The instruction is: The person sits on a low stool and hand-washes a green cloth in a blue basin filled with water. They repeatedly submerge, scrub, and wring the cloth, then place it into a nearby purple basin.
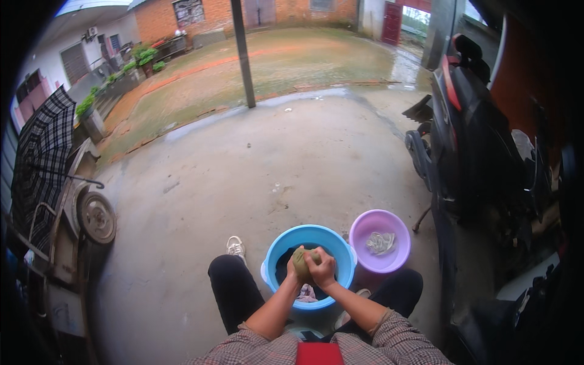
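Both of my hands grip a bunched olive-green cloth above a blue plastic basin. My left hand presses on its left side, and my right hand is closed over its right side. Below them, dark cloth fills much of the basin, and a pale pinkish cloth lies near its front wall. My hands and forearms hide part of the contents. A lilac plastic basin touches or nearly touches the blue one on the right, with a crumpled whitish, see-through piece inside.
A parked motor scooter stands at the right. To the left are a cart with a wheel and an opened plaid umbrella. A thin post rises from the concrete floor ahead. My knees flank the blue basin.
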